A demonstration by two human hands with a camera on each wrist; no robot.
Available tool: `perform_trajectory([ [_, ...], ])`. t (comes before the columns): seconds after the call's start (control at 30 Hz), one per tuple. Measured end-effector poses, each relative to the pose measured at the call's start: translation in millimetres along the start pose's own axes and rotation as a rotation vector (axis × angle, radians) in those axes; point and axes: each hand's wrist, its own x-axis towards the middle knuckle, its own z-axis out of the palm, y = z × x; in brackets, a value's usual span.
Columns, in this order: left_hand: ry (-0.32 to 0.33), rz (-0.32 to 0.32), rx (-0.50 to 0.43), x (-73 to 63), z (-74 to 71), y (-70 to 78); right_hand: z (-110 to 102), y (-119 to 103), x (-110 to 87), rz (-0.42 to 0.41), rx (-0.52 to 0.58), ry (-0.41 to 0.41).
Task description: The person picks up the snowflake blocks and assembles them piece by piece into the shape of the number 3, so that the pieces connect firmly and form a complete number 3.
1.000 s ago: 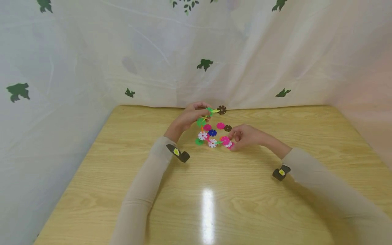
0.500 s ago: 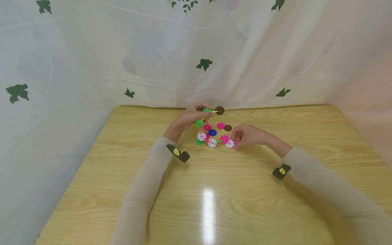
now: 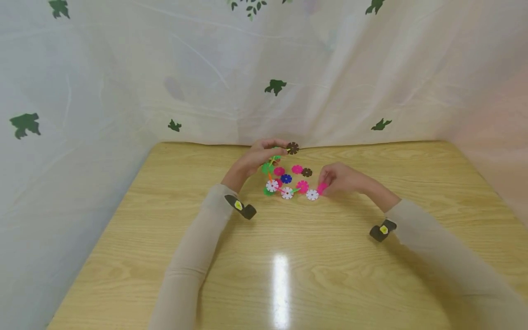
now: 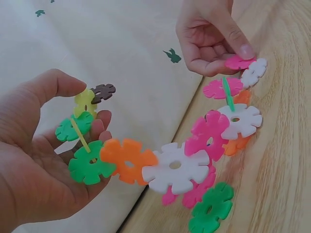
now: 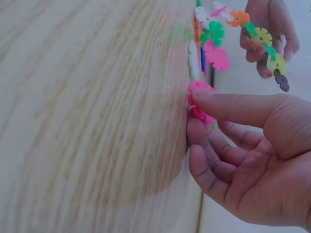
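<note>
Right fingers curled; pinching pink disc

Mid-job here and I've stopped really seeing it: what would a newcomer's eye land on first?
Probably the bright string of flower-shaped discs, held at one side by the left hand, with a dark brown disc at its far end. Next, the right hand pinching a pink disc beside a white one. Then the dark green bird shapes on the pale cloth behind the table.
</note>
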Motion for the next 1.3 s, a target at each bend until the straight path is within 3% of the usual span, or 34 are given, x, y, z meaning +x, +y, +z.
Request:
perform_trajectory([
  [0.3, 0.029, 0.000, -0.009, -0.4, 1.4, -2.2, -7.0, 7.1, 7.0, -0.050, -0.009, 0.148],
  [0.53, 0.018, 0.025, -0.035, 1.0, 1.7, -3.6, -18.1, -5.6, 11.7, -0.026, 0.160, 0.286],
  [0.83, -0.015, 0.014, 0.002, 1.2, 2.1, -4.4, -15.0, -24.7, 18.8, -0.192, 0.383, 0.476],
  [1.3, -0.032, 0.011, 0.025, 0.7, 1.4, -3.3, -7.1, -27.4, 21.7, -0.243, 0.364, 0.528],
])
